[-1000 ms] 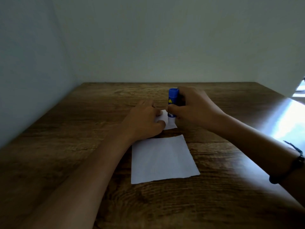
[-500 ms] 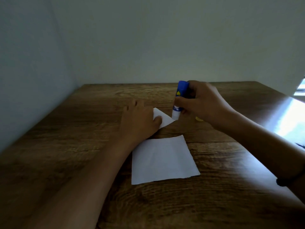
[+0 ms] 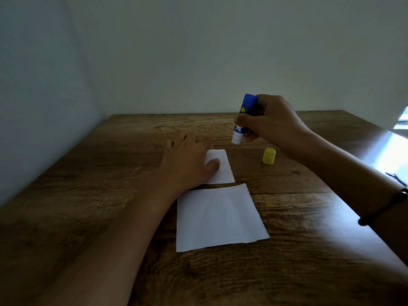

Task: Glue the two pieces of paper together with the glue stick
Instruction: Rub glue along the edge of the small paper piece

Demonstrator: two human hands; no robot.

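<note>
Two white papers lie on the wooden table [image 3: 110, 195]. The smaller paper [image 3: 221, 167] sits farther away, and my left hand [image 3: 187, 164] lies flat on its left part with fingers spread, thumb pressing it. The larger paper [image 3: 217, 217] lies nearer to me, just below the small one, with a thin gap between them. My right hand [image 3: 269, 122] holds the blue glue stick [image 3: 244, 117] in the air, tip down, above and to the right of the small paper. The stick's white end is uncapped.
A yellow cap [image 3: 269, 156] stands on the table to the right of the small paper, under my right wrist. Pale walls close in the table at the left and back. Bright light falls on the table's right edge.
My right hand has lifted the glue stick up and to the right, off the small paper. The yellow cap has come into view. My left hand has flattened on the paper.
</note>
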